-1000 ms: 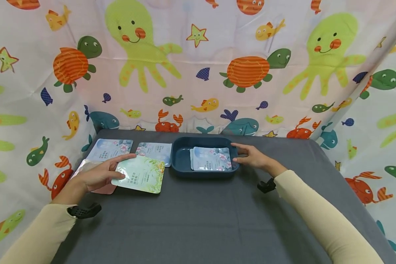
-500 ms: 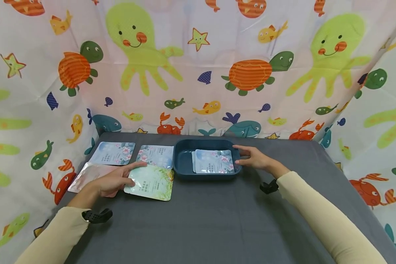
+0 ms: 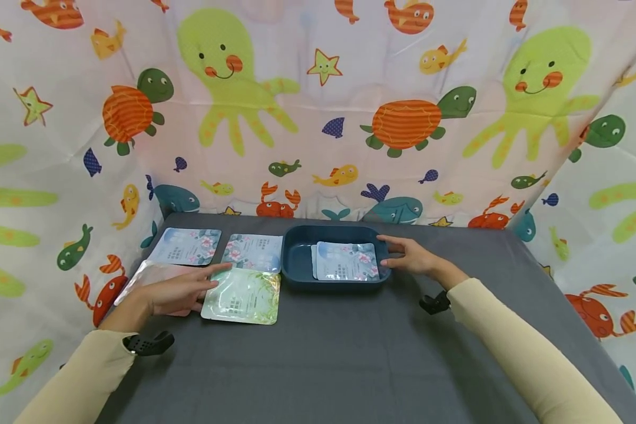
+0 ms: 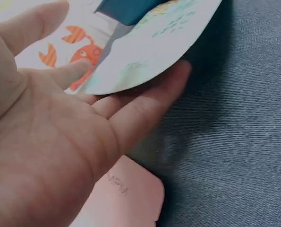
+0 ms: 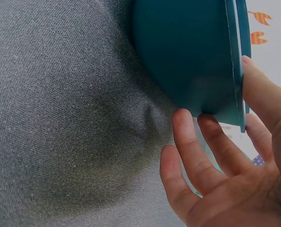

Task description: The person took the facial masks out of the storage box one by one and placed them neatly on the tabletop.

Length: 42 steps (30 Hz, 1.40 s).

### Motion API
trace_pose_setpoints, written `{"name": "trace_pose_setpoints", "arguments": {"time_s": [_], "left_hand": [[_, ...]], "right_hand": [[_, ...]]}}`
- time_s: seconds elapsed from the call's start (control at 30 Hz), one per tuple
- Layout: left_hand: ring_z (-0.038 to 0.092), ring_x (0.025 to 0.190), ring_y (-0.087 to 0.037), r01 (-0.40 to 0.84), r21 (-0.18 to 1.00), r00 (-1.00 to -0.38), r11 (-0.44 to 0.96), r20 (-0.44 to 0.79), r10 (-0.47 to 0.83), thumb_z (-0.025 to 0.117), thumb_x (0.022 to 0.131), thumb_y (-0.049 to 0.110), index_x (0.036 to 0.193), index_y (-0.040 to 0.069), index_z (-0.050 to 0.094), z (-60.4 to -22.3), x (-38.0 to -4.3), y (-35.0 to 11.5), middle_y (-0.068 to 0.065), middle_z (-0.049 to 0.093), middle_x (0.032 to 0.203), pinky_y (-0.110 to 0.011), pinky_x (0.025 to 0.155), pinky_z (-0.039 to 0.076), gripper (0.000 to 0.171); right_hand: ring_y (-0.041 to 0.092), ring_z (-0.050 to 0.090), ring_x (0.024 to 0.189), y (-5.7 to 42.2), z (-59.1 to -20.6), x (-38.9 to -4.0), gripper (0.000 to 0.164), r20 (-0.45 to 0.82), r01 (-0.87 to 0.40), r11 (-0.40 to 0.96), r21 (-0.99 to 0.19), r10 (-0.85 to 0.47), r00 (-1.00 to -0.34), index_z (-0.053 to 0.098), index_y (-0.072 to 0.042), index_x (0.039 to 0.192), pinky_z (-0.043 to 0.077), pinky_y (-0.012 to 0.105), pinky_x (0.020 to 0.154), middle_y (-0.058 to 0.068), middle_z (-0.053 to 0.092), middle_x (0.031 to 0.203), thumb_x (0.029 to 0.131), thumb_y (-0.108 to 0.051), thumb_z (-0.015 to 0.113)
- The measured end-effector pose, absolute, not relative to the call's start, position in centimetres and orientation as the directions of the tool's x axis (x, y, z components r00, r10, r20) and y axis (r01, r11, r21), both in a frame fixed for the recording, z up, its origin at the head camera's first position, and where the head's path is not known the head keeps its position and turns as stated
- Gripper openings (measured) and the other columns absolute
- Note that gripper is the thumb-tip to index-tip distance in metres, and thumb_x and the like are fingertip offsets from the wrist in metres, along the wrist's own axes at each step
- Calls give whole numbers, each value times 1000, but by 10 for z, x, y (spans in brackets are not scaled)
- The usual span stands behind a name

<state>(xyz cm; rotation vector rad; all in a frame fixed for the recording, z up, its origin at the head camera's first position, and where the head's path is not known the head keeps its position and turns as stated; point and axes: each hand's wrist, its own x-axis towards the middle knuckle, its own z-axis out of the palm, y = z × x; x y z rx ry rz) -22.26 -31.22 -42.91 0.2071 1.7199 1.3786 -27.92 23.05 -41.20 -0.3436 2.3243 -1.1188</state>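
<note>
A green-and-white sheet mask packet [image 3: 242, 296] lies at the near left of the tray. My left hand [image 3: 179, 291] is at its left edge, fingers extended; the left wrist view shows fingertips [image 4: 175, 78] under the packet and the thumb lifted away from it. The dark blue tray [image 3: 336, 285] holds a blue floral packet [image 3: 347, 261] on top of another one, mostly covered. My right hand [image 3: 414, 259] holds the tray's right end. In the right wrist view, the thumb rests against the rim and other fingers are by the outer wall.
Two blue floral packets [image 3: 186, 247] [image 3: 252, 253] lie left of the tray. A pink packet [image 3: 151, 275] is partly hidden under my left hand. The grey cloth-covered table [image 3: 318, 359] meets a printed sea-animal curtain [image 3: 318, 135] behind.
The green packet moved right and towards me, away from over the pink packet. My left thumb has come off it, and the hand has drawn slightly left. My right hand stays on the tray.
</note>
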Motion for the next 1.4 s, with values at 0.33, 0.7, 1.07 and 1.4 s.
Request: {"name": "trace_pose_setpoints", "arguments": {"time_s": [0.33, 0.7, 1.07, 1.4], "left_hand": [[7, 154, -51, -331, 869, -584, 368, -495, 643, 33, 111, 33, 163, 26, -8, -422, -219, -320, -14, -14, 171, -69, 122, 13, 67], [11, 155, -48, -249, 888, -666, 386, -446, 597, 38, 111, 31, 164, 13, 1, -406, -226, -314, -23, 5, 170, -62, 121, 27, 67], [30, 152, -42, -250, 932, -778, 264, -356, 518, 41, 108, 44, 163, 13, 15, -399, -245, -285, -21, 23, 167, -57, 123, 28, 68], [36, 149, -41, -272, 954, -781, 123, -294, 551, 38, 110, 30, 159, 13, 27, -385, -257, -221, -20, 30, 165, -57, 123, 27, 53]], "right_hand": [[54, 22, 150, 229, -414, -277, 74, -343, 3, 619, -786, -432, -834, 21, -12, 162, 40, 64, 110, 33, 17, 164, 101, -20, 62], [54, 25, 149, 232, -413, -279, 75, -334, -19, 632, -775, -434, -836, 23, -11, 162, 38, 65, 111, 32, 19, 164, 100, -20, 64], [54, 29, 147, 230, -414, -280, 74, -341, -6, 640, -768, -417, -842, 24, -13, 162, 38, 65, 111, 34, 22, 163, 100, -21, 65], [54, 29, 147, 232, -416, -278, 74, -344, 3, 640, -769, -409, -845, 24, -14, 162, 38, 64, 111, 34, 22, 162, 100, -20, 64]]}}
